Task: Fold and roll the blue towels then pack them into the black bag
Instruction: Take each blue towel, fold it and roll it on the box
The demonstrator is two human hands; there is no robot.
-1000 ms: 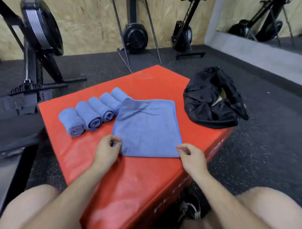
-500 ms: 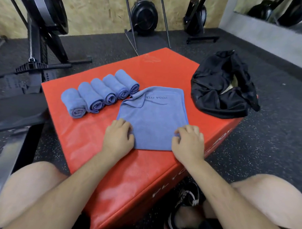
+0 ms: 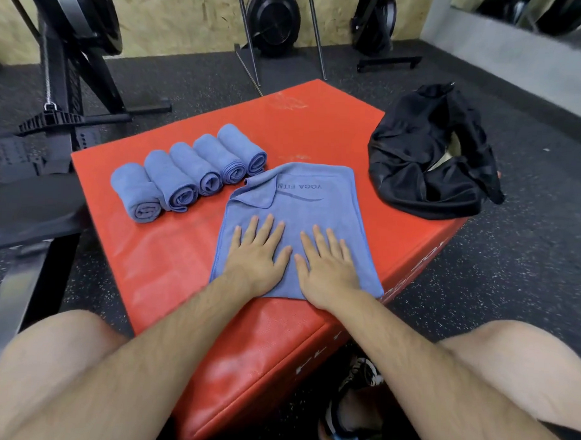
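A folded blue towel lies flat on the red box, printed side up, its far left corner flipped over. My left hand and my right hand press palm-down on its near half, side by side, fingers spread, holding nothing. Several rolled blue towels lie in a row to the left of it. The black bag sits crumpled on the box's right corner, its opening gaping slightly.
Dark gym machines stand to the left and behind on the speckled rubber floor. My bare knees flank the box's near corner, and a shoe shows below it.
My hands went from pinching the towel's near corners to lying flat on it, sliding inward toward the middle. The view has tilted down and closer.
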